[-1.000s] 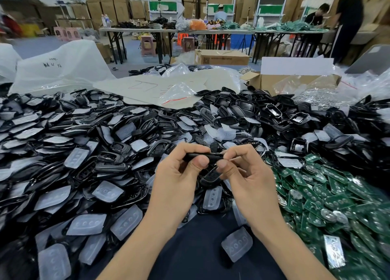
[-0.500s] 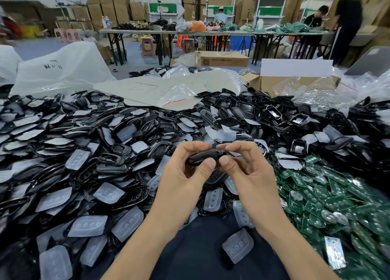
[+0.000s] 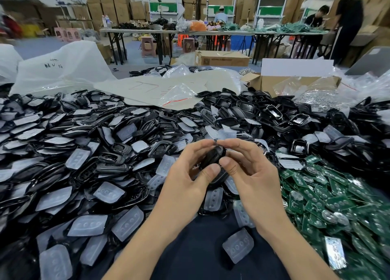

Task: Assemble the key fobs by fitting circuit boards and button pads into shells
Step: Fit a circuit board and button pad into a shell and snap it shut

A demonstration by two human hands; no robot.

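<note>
A black key fob shell (image 3: 212, 157) is held up over the pile between both hands. My left hand (image 3: 185, 182) pinches its lower end with thumb and curled fingers. My right hand (image 3: 247, 170) grips its upper end, forefinger over the top and thumb on the near face. Whether a board or pad sits inside the shell is hidden. A heap of black shells (image 3: 118, 136) mixed with translucent button pads (image 3: 108, 192) covers the table's left and centre. Green circuit boards (image 3: 329, 203) lie heaped at the right.
A loose button pad (image 3: 238, 246) lies on the dark cloth (image 3: 200, 256) near me. Behind the heap are a white sheet (image 3: 160, 89), plastic bags (image 3: 61, 68) and an open cardboard box (image 3: 295, 82). People work at long tables (image 3: 211, 31) farther back.
Both hands have lifted the shell slightly and turned it from lying flat and horizontal to tilted, with its upper end pointing away from me. The fingers have closed more tightly round it.
</note>
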